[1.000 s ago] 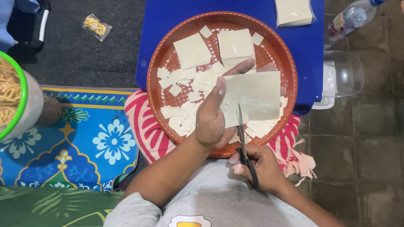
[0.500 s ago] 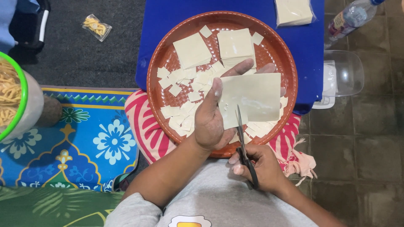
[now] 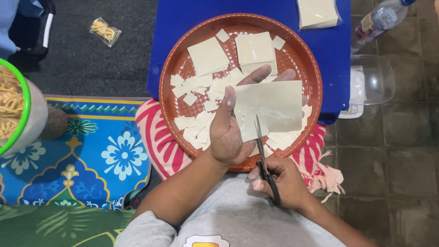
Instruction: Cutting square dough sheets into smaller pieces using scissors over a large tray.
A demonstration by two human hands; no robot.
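A: Where are your hands right now?

B: Your left hand (image 3: 228, 132) holds a pale sheet of dough (image 3: 270, 107) over the near right part of the round brown tray (image 3: 170, 68). Your thumb lies on top of the sheet at its left edge and your fingers (image 3: 256, 75) are spread underneath it, their tips showing past the far edge, so the sheet is pinched between thumb and fingers.

A: And the other one?

B: Your right hand (image 3: 281, 185) grips black scissors (image 3: 263, 158) at the near rim of the tray. Your fingers are curled through the handles, and the blades point away from you, cutting into the near edge of the sheet.

A: What lies in the tray?

B: Two stacks of square sheets (image 3: 254, 48) sit at its far side, and many small cut pieces (image 3: 194, 123) are scattered across the left and near parts.

A: What is around it?

B: The tray rests partly on a blue tabletop (image 3: 183, 27) and partly on your lap, on a pink and white striped cloth (image 3: 155, 137). A packet of more sheets (image 3: 318, 13) lies at the far edge of the tabletop. A plastic bottle (image 3: 377, 20) lies on the tiled floor to the far right, with a clear plastic container (image 3: 372, 84) near it. On the left there is a patterned blue mat (image 3: 91, 151) and a green-rimmed jar of snacks (image 3: 16, 110).
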